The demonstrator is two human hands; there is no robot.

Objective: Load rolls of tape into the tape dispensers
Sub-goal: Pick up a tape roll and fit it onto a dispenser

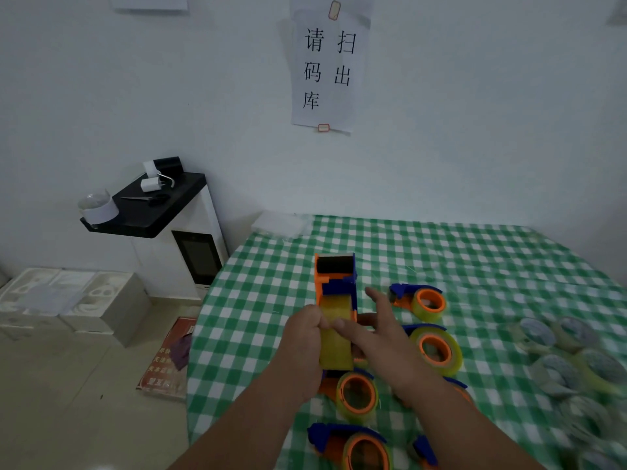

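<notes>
At the far left, pale foam boxes (68,300) sit on the tiled floor, and a red printed sheet (166,361) lies on the floor against the edge of the bench. Behind them a white cabinet (190,245) with a black top carries scissors (149,198) and a white plug (151,184).

The bench (475,266) wears a green-and-white check cloth. Over its near left part the left hand (303,344) curls its fingers round the left side of a yellowish roll of tape (336,340), a closed grip with the knuckles against the roll's edge. That roll sits in an orange-and-blue dispenser (334,283) held up off the cloth, its black roller end pointing away from the person; the roll lies just at the near end of the dispenser, between both hands.

The right hand (380,330) comes in from the right with fingers mostly straight; its forefinger lies across the face of the roll, and the other fingers spread toward the far side. Whether its thumb pinches the roll I cannot tell.

Right of the hands, loaded dispensers (420,300) lie on the cloth, with more near the bottom edge. Farther right, blurred spare rolls (570,361) lie clustered. A paper notice (327,69) with Chinese characters hangs on the wall above.
</notes>
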